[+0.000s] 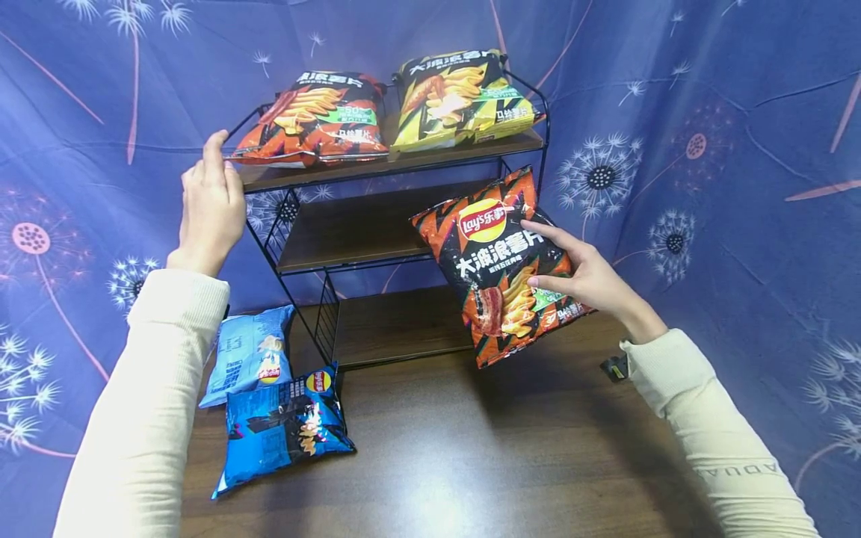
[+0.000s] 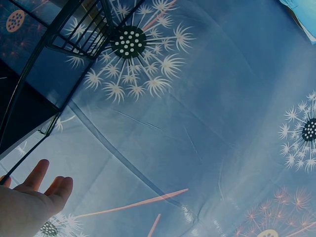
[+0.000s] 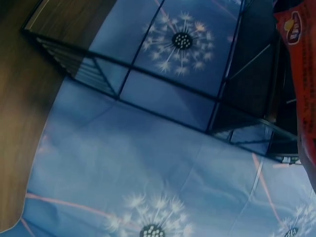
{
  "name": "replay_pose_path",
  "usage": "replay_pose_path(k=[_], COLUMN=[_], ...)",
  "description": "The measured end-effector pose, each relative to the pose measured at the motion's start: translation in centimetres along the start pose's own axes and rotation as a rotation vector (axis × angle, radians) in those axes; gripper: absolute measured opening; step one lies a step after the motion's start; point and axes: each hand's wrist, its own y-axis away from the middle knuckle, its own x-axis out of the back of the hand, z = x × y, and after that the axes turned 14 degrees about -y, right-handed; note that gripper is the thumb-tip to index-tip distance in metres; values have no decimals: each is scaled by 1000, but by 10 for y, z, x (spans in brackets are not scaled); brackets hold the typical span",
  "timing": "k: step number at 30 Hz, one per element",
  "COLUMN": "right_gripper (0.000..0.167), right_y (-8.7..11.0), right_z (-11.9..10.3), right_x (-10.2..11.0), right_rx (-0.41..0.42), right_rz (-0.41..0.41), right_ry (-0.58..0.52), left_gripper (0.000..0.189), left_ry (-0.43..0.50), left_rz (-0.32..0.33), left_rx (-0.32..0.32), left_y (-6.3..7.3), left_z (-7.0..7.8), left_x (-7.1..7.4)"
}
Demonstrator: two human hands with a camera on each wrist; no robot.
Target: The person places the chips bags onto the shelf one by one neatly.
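Note:
My right hand [image 1: 599,280] holds a red and black Lay's potato chip bag [image 1: 484,258] in front of the shelf's right side, tilted, its printed front facing me. Two digits lie across that front; the remaining fingers are hidden. In the right wrist view only an edge of the chip bag [image 3: 305,74] shows at the right. My left hand [image 1: 211,205] is at the top left corner of the black-framed shelf rack [image 1: 363,175], fingers extended, beside a red chip bag [image 1: 316,119] lying on the top board. The left wrist view shows the left hand [image 2: 42,195] with fingers apart, near the frame.
A yellow and black chip bag [image 1: 464,101] stands at the top board's right. On the wooden table [image 1: 430,448], left of the rack, lie a light blue chip bag [image 1: 249,355] and a darker blue chip bag [image 1: 285,430]. A blue dandelion-print curtain [image 1: 679,149] surrounds the table.

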Motion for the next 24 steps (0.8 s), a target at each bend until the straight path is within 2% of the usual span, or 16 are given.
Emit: replay_pose_path(k=[7,17,22,24], right_gripper=[74,73,75,75], right_y=[-16,-45,-62,-68], right_z=[-10,-12,-1,0], right_x=[-11,-18,-18,-19], right_rx=[-18,-29,-47,-63], right_rz=[4,80,110,127], right_ry=[-130,-267,-293,-270], left_gripper=[43,44,43,44], left_ry=[-13,-18,-22,-23], left_rz=[-3,-10,-13,-16], left_rx=[11,13,17,19], left_y=[1,0,0,0], left_z=[1,1,1,1], left_x=[0,0,1,1])
